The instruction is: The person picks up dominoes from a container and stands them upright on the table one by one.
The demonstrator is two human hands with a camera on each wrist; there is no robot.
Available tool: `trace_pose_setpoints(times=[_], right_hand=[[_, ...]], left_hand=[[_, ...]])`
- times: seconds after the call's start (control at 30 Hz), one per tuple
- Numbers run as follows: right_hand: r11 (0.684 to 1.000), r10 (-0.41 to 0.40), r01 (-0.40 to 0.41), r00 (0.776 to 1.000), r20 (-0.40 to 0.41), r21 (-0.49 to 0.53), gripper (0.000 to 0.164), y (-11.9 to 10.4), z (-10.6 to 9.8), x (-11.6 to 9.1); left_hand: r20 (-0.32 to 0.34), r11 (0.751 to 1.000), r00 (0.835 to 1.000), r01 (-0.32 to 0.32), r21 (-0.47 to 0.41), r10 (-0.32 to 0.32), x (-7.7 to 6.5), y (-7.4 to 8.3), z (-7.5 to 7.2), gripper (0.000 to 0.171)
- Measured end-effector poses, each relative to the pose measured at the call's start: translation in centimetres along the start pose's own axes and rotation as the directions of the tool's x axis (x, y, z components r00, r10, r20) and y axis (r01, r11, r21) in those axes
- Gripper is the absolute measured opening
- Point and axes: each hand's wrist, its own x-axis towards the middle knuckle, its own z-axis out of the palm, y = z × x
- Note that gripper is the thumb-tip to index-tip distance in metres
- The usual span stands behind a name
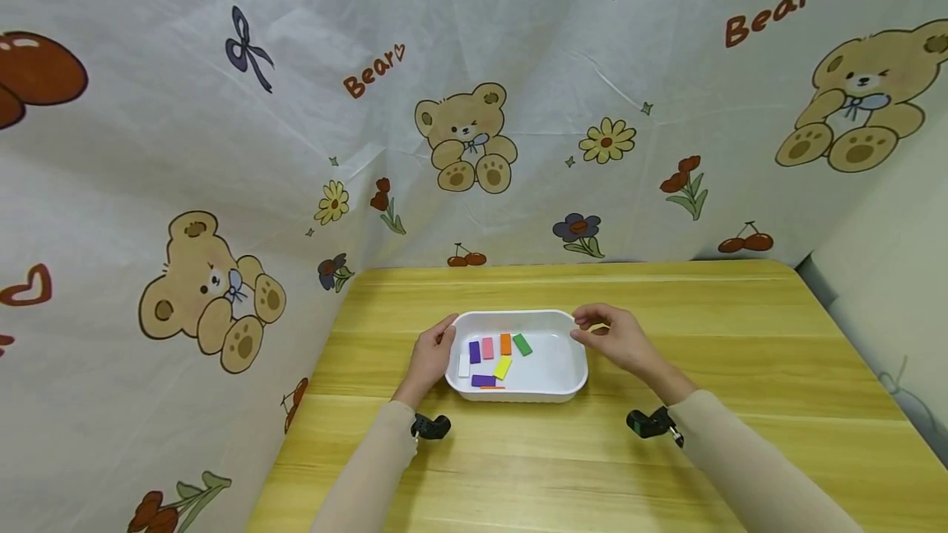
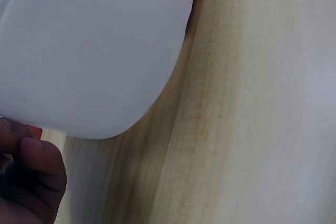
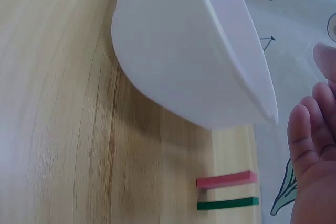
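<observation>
A white rounded tray (image 1: 555, 364) is in the middle of the head view. Several small flat blocks lie in its left part, among them a purple block (image 1: 475, 352), a pink block (image 1: 487, 348), an orange block (image 1: 506, 344), a green block (image 1: 522, 345), a yellow block (image 1: 503, 367) and a white block (image 1: 463, 365). My left hand (image 1: 432, 354) grips the tray's left end, thumb at the rim. Beside the right end is my right hand (image 1: 611, 340), its fingers loosely bent and holding nothing. The right wrist view shows those fingers (image 3: 302, 135) apart from the tray wall.
The right wrist view shows a pink strip (image 3: 227, 179) and a green strip (image 3: 228, 203) on the wooden table (image 1: 518, 467), beyond the tray's end. A bear-patterned cloth (image 1: 533, 48) hangs behind and left of the table. Each wrist wears a small black camera.
</observation>
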Motion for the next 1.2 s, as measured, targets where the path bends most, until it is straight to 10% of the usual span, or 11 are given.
trace_pose_setpoints(times=[1.2], right_hand=[[0.999,0.015,-0.009,0.993,0.121,-0.052,0.04,-1.6,5.0,3.0]], left_hand=[[-0.002,1.0,1.0,-0.002,-0.008,0.002,0.2,-0.1,0.0,0.042]])
